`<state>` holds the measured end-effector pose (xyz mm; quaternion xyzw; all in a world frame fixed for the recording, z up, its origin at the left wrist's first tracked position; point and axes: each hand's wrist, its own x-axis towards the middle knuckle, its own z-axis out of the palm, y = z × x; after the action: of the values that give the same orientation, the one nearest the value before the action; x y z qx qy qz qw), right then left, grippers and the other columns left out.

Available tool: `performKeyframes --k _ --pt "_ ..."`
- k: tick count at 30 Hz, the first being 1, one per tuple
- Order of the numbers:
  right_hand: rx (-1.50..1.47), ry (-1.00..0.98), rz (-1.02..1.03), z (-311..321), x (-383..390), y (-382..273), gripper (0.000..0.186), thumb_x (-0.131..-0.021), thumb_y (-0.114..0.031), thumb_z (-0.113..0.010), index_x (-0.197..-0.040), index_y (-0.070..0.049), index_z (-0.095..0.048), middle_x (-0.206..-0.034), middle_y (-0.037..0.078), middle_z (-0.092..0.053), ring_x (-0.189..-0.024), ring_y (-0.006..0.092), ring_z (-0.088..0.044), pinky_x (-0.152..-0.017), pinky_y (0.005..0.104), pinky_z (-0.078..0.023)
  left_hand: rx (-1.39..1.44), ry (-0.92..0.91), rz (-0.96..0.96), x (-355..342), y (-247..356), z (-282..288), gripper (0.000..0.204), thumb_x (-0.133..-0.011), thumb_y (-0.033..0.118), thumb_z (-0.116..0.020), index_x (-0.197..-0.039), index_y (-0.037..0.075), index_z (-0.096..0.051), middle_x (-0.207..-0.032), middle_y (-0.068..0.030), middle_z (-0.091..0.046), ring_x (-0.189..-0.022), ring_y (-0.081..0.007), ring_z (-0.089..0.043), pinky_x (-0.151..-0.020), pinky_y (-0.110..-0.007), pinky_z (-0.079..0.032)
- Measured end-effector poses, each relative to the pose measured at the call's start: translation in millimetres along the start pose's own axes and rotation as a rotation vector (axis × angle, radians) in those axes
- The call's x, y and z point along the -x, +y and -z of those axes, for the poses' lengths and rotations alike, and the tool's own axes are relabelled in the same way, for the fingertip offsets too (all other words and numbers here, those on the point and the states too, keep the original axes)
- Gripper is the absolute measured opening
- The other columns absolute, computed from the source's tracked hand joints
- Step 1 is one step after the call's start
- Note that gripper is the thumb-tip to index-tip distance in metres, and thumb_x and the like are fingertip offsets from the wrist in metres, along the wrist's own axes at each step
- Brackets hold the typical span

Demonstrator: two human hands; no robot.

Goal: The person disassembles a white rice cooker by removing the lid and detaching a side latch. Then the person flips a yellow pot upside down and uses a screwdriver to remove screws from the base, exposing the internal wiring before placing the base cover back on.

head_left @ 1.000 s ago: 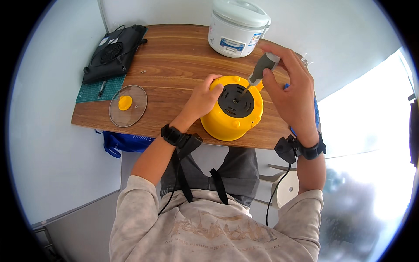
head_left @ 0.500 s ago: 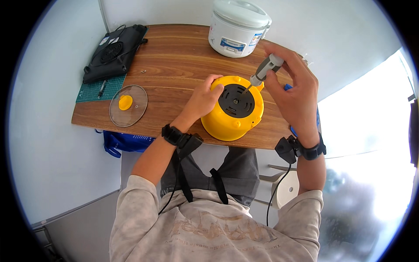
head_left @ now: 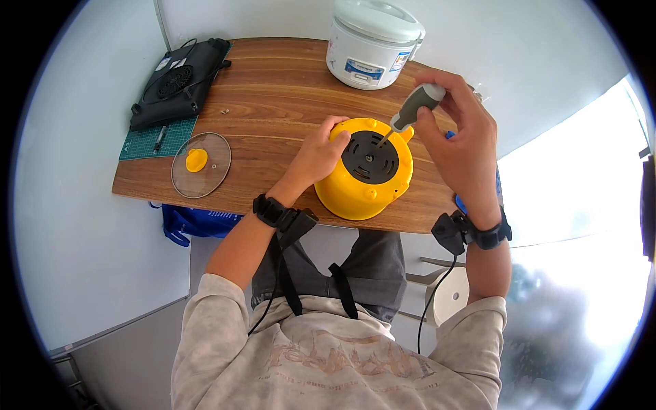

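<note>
A yellow electric pot (head_left: 342, 195) lies upside down near the table's front edge, its black slotted base plate (head_left: 357, 167) facing up. My left hand (head_left: 322, 152) grips the pot's left side, thumb over the rim of the base. In my right hand (head_left: 462, 130) is a screwdriver (head_left: 415, 109) with a grey and white handle, held between thumb and fingers. Its shaft slants down left toward the screw in the middle of the base plate. Whether the tip sits in the screw is too small to tell.
To the left lies a glass lid (head_left: 212, 179) with a yellow knob. Behind it, a black appliance (head_left: 179, 85) rests partly on a green cutting mat (head_left: 179, 137) beside a small dark tool (head_left: 160, 139). A white rice cooker (head_left: 369, 51) stands at the back. Tiny parts (head_left: 225, 111) lie mid-table.
The screwdriver's handle has turned about its axis in my right fingers, showing a different side. My left hand and the pot have stayed in place.
</note>
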<state>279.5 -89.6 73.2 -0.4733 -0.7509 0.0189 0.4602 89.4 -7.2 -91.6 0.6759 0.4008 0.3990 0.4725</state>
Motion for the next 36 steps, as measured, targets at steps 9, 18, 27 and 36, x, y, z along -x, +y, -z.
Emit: performKeyframes --k 9,18,27,36 --pt "0.029 0.008 0.074 1 -2 5 0.042 -0.082 -0.011 -0.08 -0.122 -0.01 -0.068 -0.11 0.01 -0.071 -0.095 0.0236 -0.07 -0.084 0.0332 -0.056 0.002 0.005 -0.01 1 2 0 0.044 -0.103 0.03 -0.049 -0.135 0.0 -0.054 -0.119 -0.0253 -0.067 -0.108 -0.0353 -0.066 -0.095 -0.042 -0.051" --pt "-0.017 -0.079 -0.062 -2 3 -5 0.05 -0.084 -0.009 -0.08 -0.129 -0.011 -0.058 -0.109 0.012 -0.072 -0.101 0.0249 -0.073 -0.087 0.0359 -0.059 -0.014 -0.009 0.017 1 2 1 0.042 -0.104 0.029 -0.049 -0.135 0.001 -0.054 -0.118 -0.0205 -0.066 -0.104 -0.0269 -0.066 -0.091 -0.034 -0.052" --pt "-0.11 -0.075 -0.1 -6 8 -3 0.05 -0.087 -0.003 -0.077 -0.131 -0.011 -0.056 -0.111 0.014 -0.072 -0.104 0.027 -0.074 -0.084 0.0372 -0.063 -0.023 -0.018 0.011 0 2 2 0.042 -0.104 0.029 -0.049 -0.135 0.001 -0.054 -0.12 -0.0186 -0.066 -0.106 -0.0236 -0.066 -0.091 -0.031 -0.053" --pt "-0.097 -0.044 -0.134 -4 10 0 0.049 -0.088 -0.004 -0.077 -0.131 -0.012 -0.055 -0.116 0.013 -0.07 -0.105 0.0255 -0.073 -0.083 0.0371 -0.064 -0.048 -0.014 0.008 2 4 2 0.043 -0.105 0.032 -0.047 -0.135 0.002 -0.054 -0.123 -0.0198 -0.065 -0.109 -0.0263 -0.066 -0.093 -0.032 -0.053"
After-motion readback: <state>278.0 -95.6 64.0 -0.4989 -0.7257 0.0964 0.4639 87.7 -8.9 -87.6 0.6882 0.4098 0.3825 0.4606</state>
